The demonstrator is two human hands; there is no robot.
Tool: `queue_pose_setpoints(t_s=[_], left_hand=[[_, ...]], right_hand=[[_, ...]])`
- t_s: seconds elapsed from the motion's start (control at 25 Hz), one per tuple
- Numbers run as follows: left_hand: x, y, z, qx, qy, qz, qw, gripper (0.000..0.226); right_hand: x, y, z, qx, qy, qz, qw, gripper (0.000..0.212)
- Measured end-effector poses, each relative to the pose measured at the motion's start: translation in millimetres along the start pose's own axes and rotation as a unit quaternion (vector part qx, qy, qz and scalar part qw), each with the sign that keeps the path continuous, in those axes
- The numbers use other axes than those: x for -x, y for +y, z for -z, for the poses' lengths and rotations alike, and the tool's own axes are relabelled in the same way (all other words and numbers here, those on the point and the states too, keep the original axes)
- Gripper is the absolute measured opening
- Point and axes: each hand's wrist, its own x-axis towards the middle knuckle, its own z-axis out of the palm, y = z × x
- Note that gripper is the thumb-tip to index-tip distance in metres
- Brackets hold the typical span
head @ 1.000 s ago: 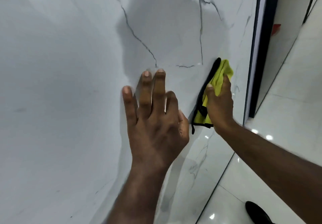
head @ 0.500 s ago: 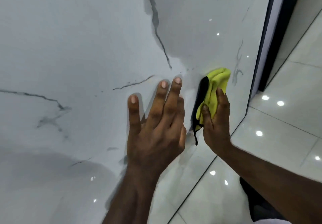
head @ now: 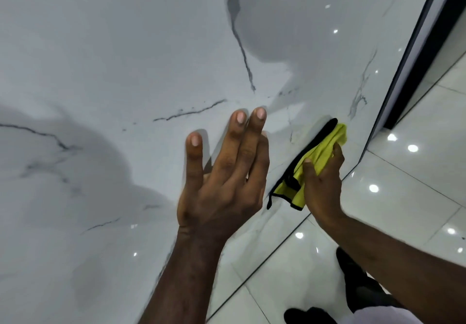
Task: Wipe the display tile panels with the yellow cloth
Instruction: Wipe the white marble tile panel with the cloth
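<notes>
A glossy white marble-look tile panel [head: 113,71] with dark veins fills most of the view. My left hand [head: 224,180] rests flat against it with its fingers straight. To its right, my right hand [head: 324,182] grips a folded yellow cloth [head: 319,155] with black trim and presses it on the lower part of the panel, close to the panel's right edge and the floor line.
A dark vertical frame [head: 413,54] borders the panel on the right. Shiny white floor tiles [head: 403,177] with ceiling-light reflections spread below and to the right. My dark shoes [head: 310,315] show at the bottom edge.
The view has tilted downward along the panel. My right hand with the cloth has slid lower on the panel, nearer the floor line. My left hand stays flat on the tile.
</notes>
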Motion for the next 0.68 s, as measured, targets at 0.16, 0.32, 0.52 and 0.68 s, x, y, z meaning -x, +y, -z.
queue_pose_setpoints(t_s=[0.16,0.32,0.52,0.68], left_hand=[[-5,-3,9,0.063,0.000,0.027,0.998,0.039],[-5,-27,39,0.117,-0.001,0.111,0.987,0.046],[23,-86,79,0.083,0.011,0.145,0.986,0.066],[59,-122,108,0.084,0.025,0.171,0.981,0.064]], right_hand=[[13,-29,5,-0.033,0.003,-0.004,0.999,0.068],[40,-87,4,-0.024,0.065,0.261,0.963,0.066],[96,-124,-22,-0.055,0.084,0.257,0.961,0.068],[120,-155,-27,-0.066,0.102,0.296,0.947,0.068]])
